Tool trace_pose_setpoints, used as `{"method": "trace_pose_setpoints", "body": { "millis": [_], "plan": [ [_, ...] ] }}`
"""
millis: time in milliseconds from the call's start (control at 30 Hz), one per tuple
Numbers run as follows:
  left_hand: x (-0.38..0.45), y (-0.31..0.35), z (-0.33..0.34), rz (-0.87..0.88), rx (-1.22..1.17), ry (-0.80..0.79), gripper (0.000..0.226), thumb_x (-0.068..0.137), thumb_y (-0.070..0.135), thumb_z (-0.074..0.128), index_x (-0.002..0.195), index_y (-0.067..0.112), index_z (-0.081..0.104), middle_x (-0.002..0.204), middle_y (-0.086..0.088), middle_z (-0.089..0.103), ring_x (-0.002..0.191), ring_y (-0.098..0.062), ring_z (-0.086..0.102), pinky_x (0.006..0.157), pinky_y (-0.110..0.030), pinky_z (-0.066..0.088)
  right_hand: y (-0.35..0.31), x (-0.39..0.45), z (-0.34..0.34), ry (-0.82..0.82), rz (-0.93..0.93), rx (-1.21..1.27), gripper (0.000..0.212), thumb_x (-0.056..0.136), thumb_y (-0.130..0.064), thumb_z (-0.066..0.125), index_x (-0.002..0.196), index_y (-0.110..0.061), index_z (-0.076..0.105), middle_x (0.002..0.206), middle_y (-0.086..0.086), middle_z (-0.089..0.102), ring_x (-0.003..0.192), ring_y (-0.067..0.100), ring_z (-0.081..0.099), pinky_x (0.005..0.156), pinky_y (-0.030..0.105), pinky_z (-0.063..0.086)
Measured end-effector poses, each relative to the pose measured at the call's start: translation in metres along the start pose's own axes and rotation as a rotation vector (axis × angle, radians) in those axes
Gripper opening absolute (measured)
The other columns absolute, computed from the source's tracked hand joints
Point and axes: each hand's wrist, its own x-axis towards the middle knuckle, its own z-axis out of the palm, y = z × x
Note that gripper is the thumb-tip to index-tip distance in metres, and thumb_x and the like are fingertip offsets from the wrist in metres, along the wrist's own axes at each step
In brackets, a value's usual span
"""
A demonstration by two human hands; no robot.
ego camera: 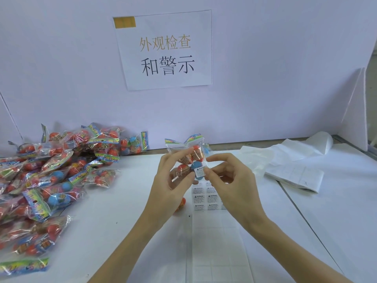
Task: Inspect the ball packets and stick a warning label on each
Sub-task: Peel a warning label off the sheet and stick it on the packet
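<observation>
You are holding the ball packet (pixel 190 160) above the table (pixel 126 211), your left hand (pixel 171 178) gripping its left side while your right hand (pixel 228 180) is pinching the warning label (pixel 200 172) onto its blue ball. The label sheet (pixel 208 198) is lying just below, and the packet pile (pixel 51 174) is sitting at your left.

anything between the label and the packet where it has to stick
Nothing visible. The right hand pinches the label right against the packet, over the blue ball; the left hand holds the packet on its other side.
</observation>
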Motion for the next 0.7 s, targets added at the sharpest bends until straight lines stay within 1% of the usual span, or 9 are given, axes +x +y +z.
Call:
{"method": "trace_pose_setpoints", "body": {
  "millis": [100,200,300,400,467,500,567,633,700],
  "plan": [
    [0.0,0.001,0.001,0.007,0.0,0.016,0.047,0.096,0.006,0.073,0.133,0.033,0.065,0.133,0.005,0.055,0.12,-0.031,0.067,0.1,-0.048,0.058,0.0,-0.001,0.001,0.0,-0.007,-0.006,0.02,0.093,-0.016,0.077,0.107,-0.029,0.07,0.077,-0.007,0.075,0.079,0.011,0.074,0.074,0.019,0.056],
    [0.0,0.002,0.003,0.005,0.029,0.047,0.044,0.092,0.011,0.079,0.128,0.033,0.067,0.132,0.008,0.056,0.123,-0.026,0.065,0.101,-0.044,0.058,0.0,-0.002,0.002,-0.001,-0.012,0.005,0.02,0.093,-0.017,0.077,0.107,-0.029,0.07,0.076,-0.007,0.075,0.079,0.012,0.074,0.074,0.018,0.055],
    [-0.001,0.001,0.003,0.027,0.063,0.079,0.04,0.091,0.009,0.08,0.122,0.031,0.068,0.128,0.007,0.058,0.121,-0.023,0.065,0.098,-0.041,0.06,0.002,-0.004,0.004,-0.007,-0.016,-0.011,0.02,0.093,-0.018,0.077,0.108,-0.029,0.069,0.076,-0.007,0.074,0.078,0.011,0.073,0.073,0.017,0.054],
    [-0.001,0.001,0.005,0.042,0.069,0.095,0.037,0.09,0.007,0.08,0.12,0.028,0.07,0.124,0.003,0.059,0.115,-0.024,0.067,0.09,-0.037,0.062,0.005,-0.001,0.002,-0.046,-0.068,-0.183,0.025,0.094,-0.026,0.076,0.115,-0.03,0.062,0.071,-0.011,0.07,0.075,0.006,0.069,0.069,0.019,0.052],
    [0.0,0.002,0.004,0.018,0.012,0.107,0.036,0.09,0.007,0.079,0.12,0.026,0.069,0.12,0.0,0.061,0.104,-0.026,0.071,0.079,-0.03,0.062,0.006,0.003,-0.004,-0.055,-0.093,-0.338,0.032,0.094,-0.035,0.076,0.119,-0.034,0.056,0.064,-0.008,0.064,0.069,0.008,0.063,0.064,0.021,0.049],
    [0.0,0.003,0.003,-0.006,-0.019,0.113,0.037,0.091,0.006,0.079,0.121,0.025,0.069,0.119,0.0,0.062,0.098,-0.026,0.073,0.076,-0.028,0.061,0.007,0.006,-0.008,-0.043,-0.065,-0.356,0.032,0.094,-0.036,0.076,0.118,-0.035,0.055,0.064,-0.006,0.062,0.067,0.009,0.062,0.063,0.021,0.047],
    [0.002,0.004,-0.001,-0.05,-0.057,0.119,0.04,0.091,0.007,0.078,0.124,0.028,0.066,0.116,0.007,0.066,0.089,-0.027,0.075,0.074,-0.026,0.06,0.007,0.01,-0.013,-0.029,0.076,-0.256,0.023,0.095,-0.034,0.074,0.113,-0.033,0.06,0.072,-0.005,0.066,0.068,0.008,0.063,0.065,0.021,0.05],
    [0.002,0.005,-0.003,-0.059,-0.085,0.108,0.046,0.089,0.01,0.08,0.127,0.03,0.064,0.117,0.011,0.067,0.088,-0.027,0.076,0.072,-0.027,0.061,0.004,0.013,-0.014,-0.079,0.263,-0.041,0.019,0.096,-0.039,0.072,0.114,-0.035,0.066,0.085,-0.003,0.072,0.074,0.006,0.068,0.069,0.023,0.055],
    [0.002,0.007,-0.001,-0.05,-0.136,0.078,0.056,0.085,0.016,0.083,0.133,0.033,0.061,0.124,0.008,0.066,0.093,-0.027,0.076,0.071,-0.03,0.062,0.0,0.013,-0.012,-0.173,0.356,0.12,0.031,0.089,-0.055,0.071,0.114,-0.036,0.071,0.091,-0.005,0.077,0.081,0.005,0.071,0.07,0.02,0.056]
  ]
}}
